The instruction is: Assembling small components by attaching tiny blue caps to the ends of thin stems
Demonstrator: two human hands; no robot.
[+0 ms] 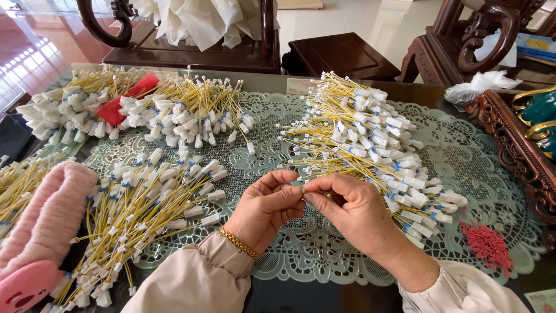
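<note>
Head view, looking down at a glass-topped table covered by a pale green lace doily (463,156). Left hand (263,206), gold chain bracelet (238,243) at wrist, beige sleeve, fingers curled, thumb and forefinger pinched together at centre. Right hand (347,211) meeting it tip to tip, thumb and forefinger likewise pinched. Something tiny nipped between the two sets of fingertips (301,190), near centre above the doily; too small to tell what, so cannot tell which hand really has it.

Just right of the right hand, touching its knuckles: large fanned heap of thin yellow wires with white plastic plug ends and blue bands (376,145), running from far centre to near right. Left of the left hand, close by: looser pile of the same yellow wires with white plugs (145,203). Far left: two more bunched heaps of such wires (174,107), a red flat piece (130,95) lying between them. Near left edge: pink fluffy plush item (49,223), more wires beside it. Near right on the doily: small scatter of tiny red bits (489,246).

Far side: dark carved wooden chairs (480,40), white crumpled wrap on one seat (202,20). Right edge: dark carved wooden tray (515,145), teal and gold ceramic piece (541,113) on it.
</note>
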